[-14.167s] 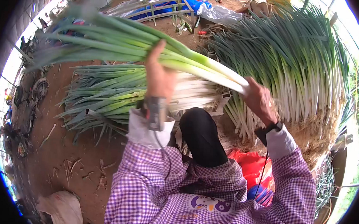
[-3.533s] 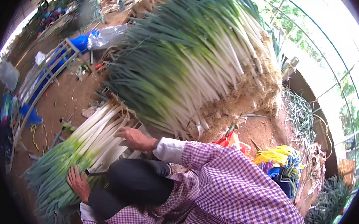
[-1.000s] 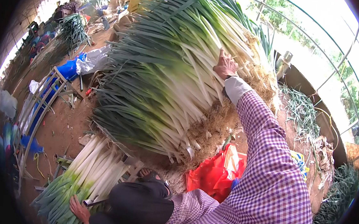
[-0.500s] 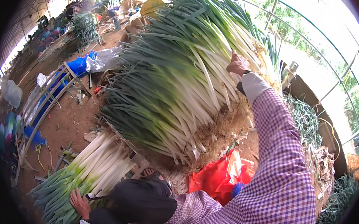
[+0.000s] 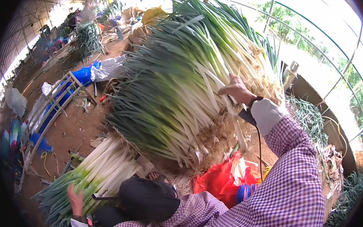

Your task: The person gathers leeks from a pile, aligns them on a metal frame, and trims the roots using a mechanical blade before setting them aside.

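Observation:
A large heap of leeks [image 5: 170, 96] lies ahead, green leaves to the left and white stalks and roots to the right. My right hand [image 5: 237, 91] is at the white stalks, closed on a leek [image 5: 239, 131] whose root end hangs below the hand. A dark flat piece with a black cord [image 5: 260, 145] hangs at that wrist. By my left knee lies a smaller row of trimmed, clean leeks [image 5: 103, 160]. Over its green leaves, my left hand [image 5: 75, 199] is open with the fingers stretched out.
A red plastic bag [image 5: 221, 178] with a blue twine roll [image 5: 246, 192] lies beside my lap. On the left stands a curved metal rack [image 5: 50, 122] with blue sheeting. Cut leaves [image 5: 308, 119] are piled at right along a low wall [image 5: 334, 137].
My right hand has moved down and toward me, drawing a leek out from the heap. My left hand has lifted a little off the leaves of the smaller row.

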Demonstrator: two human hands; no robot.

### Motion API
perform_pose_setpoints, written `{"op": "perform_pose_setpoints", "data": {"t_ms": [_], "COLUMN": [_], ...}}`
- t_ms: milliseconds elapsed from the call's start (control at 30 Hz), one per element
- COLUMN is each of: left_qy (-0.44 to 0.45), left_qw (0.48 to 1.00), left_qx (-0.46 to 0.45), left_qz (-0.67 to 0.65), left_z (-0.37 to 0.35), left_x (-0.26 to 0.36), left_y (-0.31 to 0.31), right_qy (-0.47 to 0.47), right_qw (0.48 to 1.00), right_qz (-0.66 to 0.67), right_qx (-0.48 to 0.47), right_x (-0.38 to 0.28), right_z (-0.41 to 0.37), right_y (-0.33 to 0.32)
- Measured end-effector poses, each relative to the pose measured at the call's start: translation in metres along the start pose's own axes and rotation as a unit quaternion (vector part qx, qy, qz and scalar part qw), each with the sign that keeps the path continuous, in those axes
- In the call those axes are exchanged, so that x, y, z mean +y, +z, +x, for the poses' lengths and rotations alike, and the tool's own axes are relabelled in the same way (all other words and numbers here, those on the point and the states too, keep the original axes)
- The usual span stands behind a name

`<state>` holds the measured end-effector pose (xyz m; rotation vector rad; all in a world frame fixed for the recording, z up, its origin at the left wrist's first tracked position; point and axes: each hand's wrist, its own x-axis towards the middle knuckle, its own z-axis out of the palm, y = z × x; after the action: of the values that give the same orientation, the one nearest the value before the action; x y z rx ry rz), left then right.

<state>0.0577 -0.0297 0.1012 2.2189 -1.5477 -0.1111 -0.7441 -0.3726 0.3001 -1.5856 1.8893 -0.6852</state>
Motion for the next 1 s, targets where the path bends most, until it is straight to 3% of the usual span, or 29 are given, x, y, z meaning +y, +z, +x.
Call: {"op": "perform_pose_setpoints", "data": {"t_ms": [33,100,167,267,300,333,400,433,467,500,600,633,667,733,767,867,900,1000], "left_qy": [0.009,0.076,0.055,0.042,-0.003,0.003,-0.016,0.022,-0.053,-0.128,-0.096,-0.101,-0.135,-0.081,-0.079,-0.137,-0.111,-0.158], "left_qw": [0.999,0.988,0.962,0.861,0.746,0.72,0.565,0.535,0.49,0.44,0.28,0.239,0.135,0.141,0.104,0.136,0.08,0.153], "left_qx": [0.025,0.084,0.074,-0.041,-0.127,-0.21,-0.34,-0.424,-0.46,-0.492,-0.495,-0.477,-0.497,-0.455,-0.457,-0.408,-0.42,-0.389], "left_qz": [-0.022,-0.101,-0.256,-0.506,-0.653,-0.662,-0.751,-0.73,-0.739,-0.74,-0.817,-0.84,-0.846,-0.876,-0.88,-0.892,-0.897,-0.895], "left_z": [0.015,0.035,0.052,0.039,0.018,0.003,-0.027,-0.037,-0.057,-0.074,-0.103,-0.107,-0.114,-0.131,-0.14,-0.15,-0.146,-0.135], "left_x": [0.016,0.108,0.203,0.343,0.393,0.429,0.481,0.501,0.529,0.552,0.579,0.573,0.557,0.541,0.539,0.536,0.535,0.52], "left_y": [-0.012,-0.044,-0.048,-0.001,0.018,0.046,0.119,0.155,0.162,0.167,0.217,0.233,0.267,0.269,0.265,0.24,0.242,0.236], "right_qy": [0.002,0.023,0.003,-0.092,-0.082,-0.098,-0.063,-0.087,-0.112,-0.08,-0.007,-0.005,-0.003,-0.006,0.017,0.03,-0.001,-0.046], "right_qw": [0.999,0.999,0.998,0.982,0.984,0.98,0.983,0.981,0.978,0.986,0.992,0.987,0.982,0.976,0.965,0.963,0.964,0.963], "right_qz": [0.034,0.023,0.048,0.162,0.155,0.167,0.164,0.169,0.172,0.132,0.006,0.022,0.039,0.019,0.006,-0.001,0.001,0.003], "right_qx": [-0.008,-0.035,-0.036,-0.041,-0.032,-0.039,-0.051,-0.044,-0.037,-0.063,-0.127,-0.156,-0.184,-0.219,-0.26,-0.269,-0.265,-0.266], "right_x": [0.005,-0.002,0.01,0.029,0.026,0.03,0.033,0.049,0.067,0.071,0.088,0.11,0.128,0.127,0.13,0.129,0.138,0.15], "right_z": [-0.011,-0.045,-0.073,-0.119,-0.14,-0.157,-0.199,-0.217,-0.234,-0.258,-0.334,-0.357,-0.377,-0.413,-0.419,-0.418,-0.413,-0.398], "right_y": [0.004,0.005,0.015,0.029,0.029,0.031,0.029,0.034,0.038,0.037,0.031,0.034,0.04,0.041,0.043,0.04,0.043,0.049]}}
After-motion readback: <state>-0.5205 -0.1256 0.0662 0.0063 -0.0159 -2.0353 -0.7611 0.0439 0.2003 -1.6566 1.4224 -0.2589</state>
